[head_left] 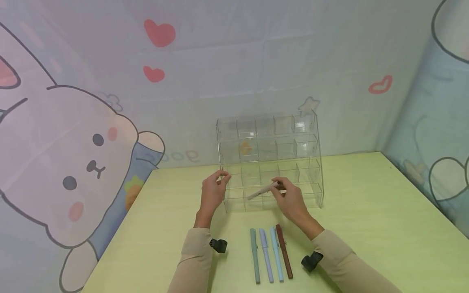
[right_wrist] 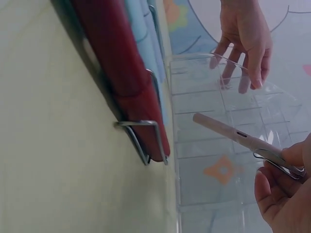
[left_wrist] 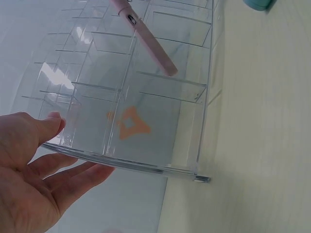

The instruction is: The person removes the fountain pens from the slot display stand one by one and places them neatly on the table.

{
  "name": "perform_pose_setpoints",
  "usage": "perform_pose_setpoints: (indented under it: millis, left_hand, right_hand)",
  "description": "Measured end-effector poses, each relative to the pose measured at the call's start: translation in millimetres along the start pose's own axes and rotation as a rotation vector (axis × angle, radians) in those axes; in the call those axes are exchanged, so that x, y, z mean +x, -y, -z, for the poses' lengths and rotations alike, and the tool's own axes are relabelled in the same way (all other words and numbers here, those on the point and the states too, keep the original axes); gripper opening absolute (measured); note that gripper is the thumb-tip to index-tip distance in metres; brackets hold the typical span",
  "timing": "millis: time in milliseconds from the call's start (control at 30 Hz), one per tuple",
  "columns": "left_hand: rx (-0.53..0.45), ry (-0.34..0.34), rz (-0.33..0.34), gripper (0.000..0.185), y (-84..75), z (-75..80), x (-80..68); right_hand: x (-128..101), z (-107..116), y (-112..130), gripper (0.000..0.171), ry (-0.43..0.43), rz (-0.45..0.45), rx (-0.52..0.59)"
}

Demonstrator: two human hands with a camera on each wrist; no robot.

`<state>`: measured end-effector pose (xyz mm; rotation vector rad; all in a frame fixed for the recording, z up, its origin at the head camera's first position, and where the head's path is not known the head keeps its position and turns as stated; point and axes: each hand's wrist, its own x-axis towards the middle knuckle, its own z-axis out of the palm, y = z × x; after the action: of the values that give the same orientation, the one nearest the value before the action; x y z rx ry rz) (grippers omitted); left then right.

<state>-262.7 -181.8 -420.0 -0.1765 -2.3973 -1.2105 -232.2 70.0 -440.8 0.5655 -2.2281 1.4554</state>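
A clear acrylic rack with several tiers of small compartments stands at the back of the table. My left hand holds its left side edge, thumb inside the panel and fingers outside, as the left wrist view shows. My right hand pinches a pale pink pen by its clip end, in front of the rack's lower tiers. The pen slants, its free end pointing left toward the bottom-row compartments. In front of the rack lie a green pen, a lavender pen, a light blue pen and a dark red pen.
The light yellow-green table reaches back to a cloth backdrop printed with hearts and a cartoon rabbit. Each sleeve has a small black camera at the wrist, over the table beside the row of pens.
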Motion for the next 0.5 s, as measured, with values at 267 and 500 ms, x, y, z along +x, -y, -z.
perform_pose_setpoints:
  millis: [267,500]
  left_hand:
    - [-0.016,0.003,-0.003,0.016,0.1,-1.0,-1.0]
    - [-0.017,-0.007,0.006,0.016,0.8,-0.5,-1.0]
  right_hand:
    - [7.4,14.1,1.0,0.034,-0.08,-0.044,0.018]
    - [14.9,25.1,7.2,0.037,-0.164,-0.054,0.139]
